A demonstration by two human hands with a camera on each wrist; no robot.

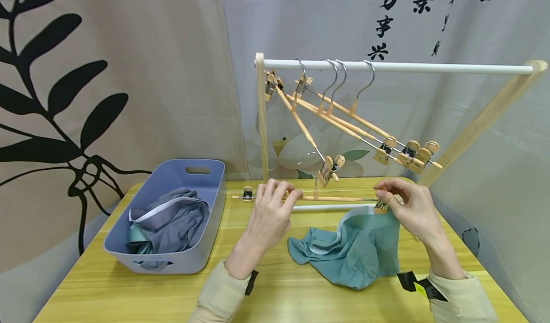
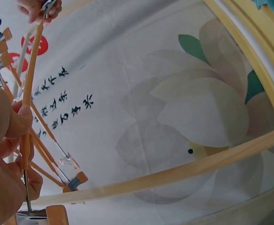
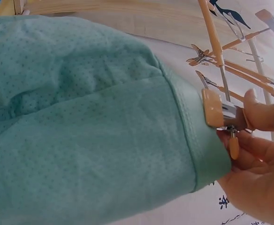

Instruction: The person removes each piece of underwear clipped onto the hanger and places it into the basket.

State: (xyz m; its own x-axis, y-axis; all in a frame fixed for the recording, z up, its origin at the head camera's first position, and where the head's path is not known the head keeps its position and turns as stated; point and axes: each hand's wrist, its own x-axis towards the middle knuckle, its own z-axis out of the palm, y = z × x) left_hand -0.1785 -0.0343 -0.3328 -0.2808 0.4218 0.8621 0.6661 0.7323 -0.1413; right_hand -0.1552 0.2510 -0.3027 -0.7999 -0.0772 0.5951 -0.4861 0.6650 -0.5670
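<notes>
A wooden clip hanger (image 1: 339, 199) lies level across the space between both hands, below the rack's rail. My left hand (image 1: 271, 213) grips its bar (image 2: 30, 84) left of the middle, close to the left clip (image 1: 248, 193). At the other end, my right hand (image 1: 412, 208) pinches the right clip (image 3: 213, 108) between thumb and fingers. That clip sits over the corner of the waistband of teal underpants (image 1: 365, 251). The rest of the cloth hangs down and bunches over the table, its left part slack and away from the left clip.
Several clip hangers (image 1: 339, 115) hang from the white rail (image 1: 412, 67) of a wooden rack, above the hands. To the left, a blue-grey basket (image 1: 215, 208) contains grey and teal clothes (image 1: 176, 223). Both stand on a wooden table (image 1: 275, 294), with a printed curtain behind.
</notes>
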